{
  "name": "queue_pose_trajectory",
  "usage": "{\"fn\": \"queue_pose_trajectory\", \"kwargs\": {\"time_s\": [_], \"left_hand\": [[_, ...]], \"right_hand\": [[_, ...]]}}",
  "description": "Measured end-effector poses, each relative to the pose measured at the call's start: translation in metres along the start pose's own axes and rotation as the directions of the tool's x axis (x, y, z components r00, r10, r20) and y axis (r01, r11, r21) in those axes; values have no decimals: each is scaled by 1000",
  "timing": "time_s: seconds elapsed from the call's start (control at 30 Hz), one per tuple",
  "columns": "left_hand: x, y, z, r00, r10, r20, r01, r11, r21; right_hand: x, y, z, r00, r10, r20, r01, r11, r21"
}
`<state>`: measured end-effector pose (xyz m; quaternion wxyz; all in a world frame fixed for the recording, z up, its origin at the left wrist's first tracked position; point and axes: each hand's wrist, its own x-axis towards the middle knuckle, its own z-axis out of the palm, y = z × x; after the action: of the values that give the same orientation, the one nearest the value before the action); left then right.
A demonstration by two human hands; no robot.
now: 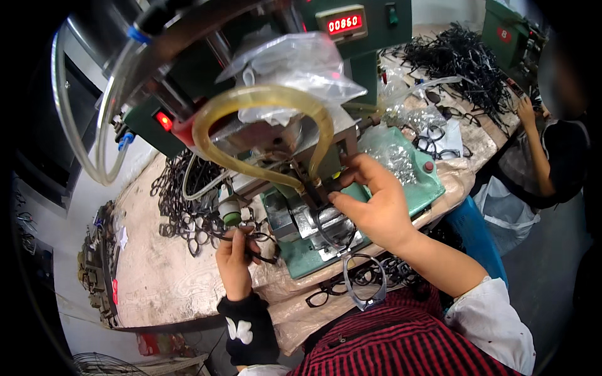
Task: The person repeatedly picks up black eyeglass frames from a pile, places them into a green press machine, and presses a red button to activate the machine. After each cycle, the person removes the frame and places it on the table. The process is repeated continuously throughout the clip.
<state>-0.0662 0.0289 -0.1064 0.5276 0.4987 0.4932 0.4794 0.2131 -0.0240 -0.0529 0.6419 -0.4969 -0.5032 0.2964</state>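
My left hand (236,260) is closed on a black eyeglass frame (269,238), just below a green push button (232,218) on the machine. My right hand (379,203) reaches in under the press head, thumb and forefinger bent together beside a dark block (315,193). What lies between those fingertips is hidden. Another eyeglass frame (365,304) sits at the metal fixture (326,241), its one rim on the metal and its greyish front rim sticking out toward me. A yellowish hose (263,94) loops above my hands.
Black eyeglass frames (179,194) are heaped left of the machine, others (392,271) along its front. Small clear parts (392,160) lie on the green base (433,182). A dark pile (458,59) covers the far right table; a co-worker's arm (533,144) and a blue bin (480,235) are at right.
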Motion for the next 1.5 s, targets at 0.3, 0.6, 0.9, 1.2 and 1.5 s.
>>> {"fn": "queue_pose_trajectory", "kwargs": {"time_s": [0.3,0.6,0.9,1.2,1.5], "left_hand": [[-47,97,57,600,800,-8,-800,600,23],[-39,121,89,654,757,-16,-749,650,128],[-69,73,113,593,-349,726,596,796,-105],[-79,76,127,716,-389,579,564,812,-152],[-78,54,113,662,-375,649,614,768,-183]], "right_hand": [[-4,-9,6,991,124,44,-131,956,261],[-23,-47,5,969,225,102,-247,908,340],[-40,53,-86,999,13,-37,-33,802,-596],[-20,77,-126,964,-179,-199,21,792,-610],[-37,73,-100,995,-49,-87,-51,502,-863]]}}
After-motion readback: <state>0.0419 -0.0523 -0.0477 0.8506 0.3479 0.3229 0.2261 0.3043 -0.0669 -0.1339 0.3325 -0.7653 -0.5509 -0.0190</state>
